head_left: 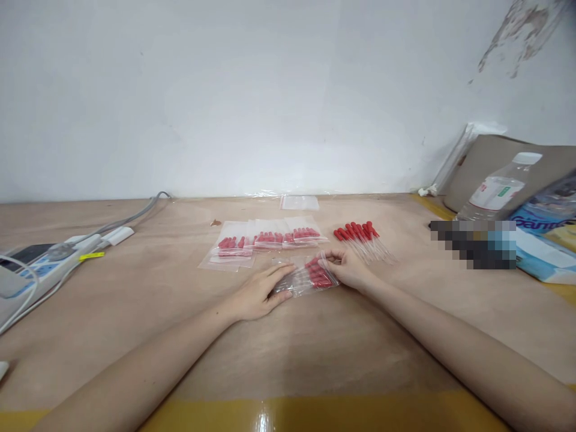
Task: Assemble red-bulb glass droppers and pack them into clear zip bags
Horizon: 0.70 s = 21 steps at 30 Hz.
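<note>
A clear zip bag (300, 282) holding several red-bulbed glass droppers (320, 277) lies on the table between my hands. My right hand (348, 267) pinches the bag's right end, by the bulbs. At the opposite end, my left hand (261, 293) rests with thumb and fingers spread, touching the plastic. Just behind, several filled zip bags (234, 245) overlap in a row, red bulbs showing through them. Loose droppers (360, 234) with red bulbs and thin clear stems lie in a pile beyond my right hand.
By the wall lies a flat zip bag (299, 203) on the wooden table (342, 354). A power strip (49, 264) with cables and a dark phone (27, 257) sits left. On the right are a plastic bottle (499, 189), a blue package (540, 255) and a blurred dark item (472, 243).
</note>
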Each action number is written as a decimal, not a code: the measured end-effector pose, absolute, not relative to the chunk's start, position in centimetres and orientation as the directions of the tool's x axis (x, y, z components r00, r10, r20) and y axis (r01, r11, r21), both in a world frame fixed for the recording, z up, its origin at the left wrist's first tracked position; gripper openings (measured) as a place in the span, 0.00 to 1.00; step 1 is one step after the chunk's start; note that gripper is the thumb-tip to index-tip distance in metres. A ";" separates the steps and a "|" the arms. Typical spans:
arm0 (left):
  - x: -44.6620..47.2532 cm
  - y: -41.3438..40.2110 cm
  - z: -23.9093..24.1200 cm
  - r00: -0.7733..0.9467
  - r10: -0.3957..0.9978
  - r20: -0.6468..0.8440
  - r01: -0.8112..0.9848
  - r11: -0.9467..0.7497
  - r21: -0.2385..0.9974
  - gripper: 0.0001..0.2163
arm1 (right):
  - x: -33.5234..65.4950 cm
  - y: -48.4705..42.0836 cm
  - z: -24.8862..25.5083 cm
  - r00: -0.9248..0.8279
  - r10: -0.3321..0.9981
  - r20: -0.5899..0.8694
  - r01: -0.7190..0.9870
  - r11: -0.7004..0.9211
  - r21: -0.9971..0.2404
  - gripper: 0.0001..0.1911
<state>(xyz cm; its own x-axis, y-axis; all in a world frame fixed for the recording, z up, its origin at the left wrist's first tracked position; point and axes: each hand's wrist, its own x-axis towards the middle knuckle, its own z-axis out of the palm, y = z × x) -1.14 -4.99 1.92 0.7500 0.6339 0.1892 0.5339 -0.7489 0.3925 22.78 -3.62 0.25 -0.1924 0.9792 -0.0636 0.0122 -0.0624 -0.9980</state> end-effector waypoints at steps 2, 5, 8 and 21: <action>-1.2 -5.0 1.9 0.752 0.631 0.188 0.533 -0.752 0.389 0.22 | 23.0 -3.5 0.3 -0.130 0.988 -0.081 0.038 -0.077 -0.996 0.10; -1.2 -5.0 1.8 0.755 0.629 0.186 0.532 -0.752 0.389 0.21 | 23.5 -3.5 0.6 -0.004 0.997 -0.081 0.130 -0.080 -0.988 0.09; -1.3 -5.0 1.8 0.753 0.633 0.179 0.536 -0.748 0.391 0.21 | 23.8 -3.7 1.2 -0.123 0.986 -0.109 0.160 -0.088 -0.983 0.11; -1.5 -4.7 1.3 0.758 0.627 0.178 0.522 -0.748 0.409 0.20 | 24.1 -3.4 1.2 -0.097 0.980 -0.173 0.180 -0.154 -0.972 0.16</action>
